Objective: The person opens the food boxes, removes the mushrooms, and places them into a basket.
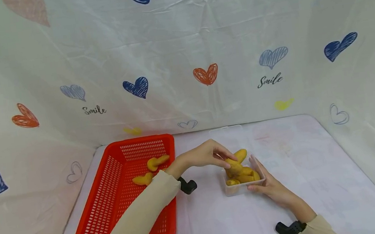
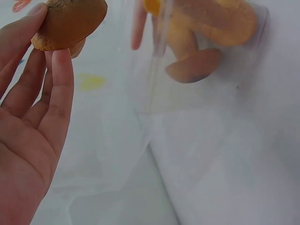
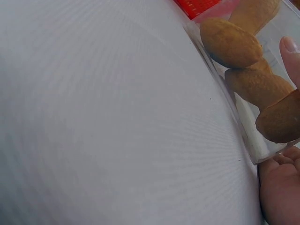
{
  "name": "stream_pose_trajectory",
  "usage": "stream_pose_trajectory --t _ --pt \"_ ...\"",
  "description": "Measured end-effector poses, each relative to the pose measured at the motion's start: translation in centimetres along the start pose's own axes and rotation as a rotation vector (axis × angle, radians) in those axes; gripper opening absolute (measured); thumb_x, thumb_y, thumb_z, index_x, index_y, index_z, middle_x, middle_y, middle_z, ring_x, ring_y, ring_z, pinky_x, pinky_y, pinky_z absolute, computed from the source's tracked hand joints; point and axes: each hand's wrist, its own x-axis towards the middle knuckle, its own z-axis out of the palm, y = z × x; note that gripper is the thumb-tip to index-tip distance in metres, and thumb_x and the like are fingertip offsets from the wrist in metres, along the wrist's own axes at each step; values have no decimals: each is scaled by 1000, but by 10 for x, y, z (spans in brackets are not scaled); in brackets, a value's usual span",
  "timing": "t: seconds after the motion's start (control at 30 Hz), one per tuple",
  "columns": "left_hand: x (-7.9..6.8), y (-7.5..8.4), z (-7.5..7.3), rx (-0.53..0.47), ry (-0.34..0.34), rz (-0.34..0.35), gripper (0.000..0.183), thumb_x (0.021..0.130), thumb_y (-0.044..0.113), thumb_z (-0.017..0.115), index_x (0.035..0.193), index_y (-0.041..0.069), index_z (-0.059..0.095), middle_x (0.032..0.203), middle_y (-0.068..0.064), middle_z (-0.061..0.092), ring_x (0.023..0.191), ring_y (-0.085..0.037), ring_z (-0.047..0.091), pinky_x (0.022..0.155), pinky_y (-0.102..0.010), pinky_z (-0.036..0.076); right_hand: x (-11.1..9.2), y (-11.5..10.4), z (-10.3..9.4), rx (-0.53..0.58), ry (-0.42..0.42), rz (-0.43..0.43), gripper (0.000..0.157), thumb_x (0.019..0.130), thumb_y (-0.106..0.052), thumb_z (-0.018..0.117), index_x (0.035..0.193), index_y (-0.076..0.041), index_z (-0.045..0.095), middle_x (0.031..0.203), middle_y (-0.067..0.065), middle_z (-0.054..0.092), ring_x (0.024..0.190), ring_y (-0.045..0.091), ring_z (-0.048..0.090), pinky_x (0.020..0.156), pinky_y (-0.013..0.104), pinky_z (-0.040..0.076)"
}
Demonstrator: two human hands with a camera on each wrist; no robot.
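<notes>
My left hand [image 1: 215, 155] pinches a yellow-brown mushroom [image 2: 70, 23] between thumb and fingers, just over a clear plastic box [image 1: 236, 189]. Inside the box lie several mushrooms [image 1: 245, 178] with rounded caps and thick stems; one mushroom [image 1: 240, 154] leans up at the back. At the box's right side, my right hand [image 1: 271, 189] holds it, thumb by the front corner and fingers along the side wall. Part of that hand is cut off in the right wrist view, where mushrooms [image 3: 232, 42] show through the box.
Left of the box stands a red perforated basket [image 1: 96, 208] with two mushrooms in view, a mushroom [image 1: 158, 161] and a lower mushroom [image 1: 142, 179]; my left sleeve [image 1: 140, 214] crosses over it. A heart-printed sheet [image 1: 171, 48] hangs behind the white table [image 1: 216, 228].
</notes>
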Motion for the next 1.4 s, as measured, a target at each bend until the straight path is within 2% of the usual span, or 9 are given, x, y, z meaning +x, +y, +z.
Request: stream_pose_trajectory --t 0.13,0.23,0.33,0.43,0.77,1.1,1.2,1.33,1.4 --pt "-16 7 -9 -16 33 -6 32 87 1 75 119 -2 71 114 -7 73 94 -12 66 87 -29 56 1 0 0 1 2 2 103 95 -6 68 160 -30 -8 165 15 -10 147 46 -8 110 57 23" --pt "-30 10 -17 -14 69 -19 31 88 1 74 119 -3 71 113 -8 72 95 -13 67 87 -30 56 0 0 0 0 2 3 103 94 -6 68 161 -28 -7 165 15 -10 147 46 -9 110 40 32" --pt "-47 13 -26 -8 107 -44 31 89 2 73 120 -2 71 113 -8 72 97 -14 67 87 -31 56 1 -1 0 11 -1 -2 103 94 -5 69 161 -25 -7 165 16 -10 147 47 -10 100 19 39" --pt "-66 15 -35 0 155 -78 31 90 5 73 121 1 71 113 -6 71 100 -16 67 88 -31 56 1 -2 1 30 -1 -7 103 93 -4 69 161 -23 -8 165 15 -11 146 47 -11 96 14 39" --pt "-133 13 -60 -5 327 -201 31 90 7 74 121 6 72 114 -8 70 102 -21 70 87 -34 57 -1 -1 1 -14 8 8 102 94 -7 69 161 -21 -7 165 16 -10 146 48 -8 103 22 35" --pt "-188 -4 -70 48 462 -263 33 90 9 74 123 6 72 120 -8 71 112 -25 65 88 -30 55 0 0 1 2 -1 1 101 94 -5 68 161 -21 -7 165 16 -11 146 49 -10 99 18 39" --pt "-200 -10 -71 75 504 -302 33 90 11 75 122 8 72 119 -7 71 109 -23 67 87 -28 56 0 0 1 2 1 9 101 94 -5 68 161 -22 -7 165 16 -11 146 49 -10 105 30 38" --pt "-214 -21 -72 70 541 -314 32 90 8 74 121 3 72 117 -13 71 103 -26 69 85 -28 56 0 -1 2 1 10 22 102 94 -5 68 161 -24 -7 165 16 -10 146 48 -8 110 57 23" --pt "-220 -26 -73 60 552 -317 31 90 6 74 120 0 71 117 -16 70 102 -27 69 84 -27 56 0 -2 3 3 13 25 102 94 -5 68 161 -24 -7 165 17 -10 147 48 -8 109 61 18"
